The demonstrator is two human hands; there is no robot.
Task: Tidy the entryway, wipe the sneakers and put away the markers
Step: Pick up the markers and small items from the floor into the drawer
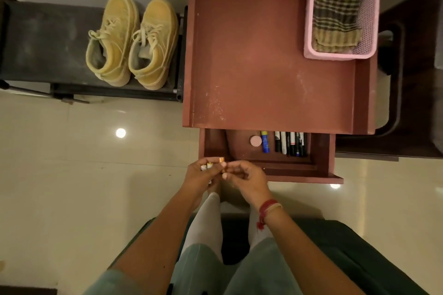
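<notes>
Several markers (291, 143) in the open drawer (212, 145), side by side in its right half. Just left of them, a blue glue stick (265, 142) and a pink disc (256, 141). Over the drawer's near left corner, both hands close together: left hand (203, 173) gripping a few batteries (211, 165), right hand (248, 176) with curled fingers pinching one of them. Two yellow sneakers (131, 40) as a pair on a dark rack (43, 38), left of the table (263, 55). On the table's far right corner, a pink basket (374, 19) with a striped cloth (335, 17) inside.
</notes>
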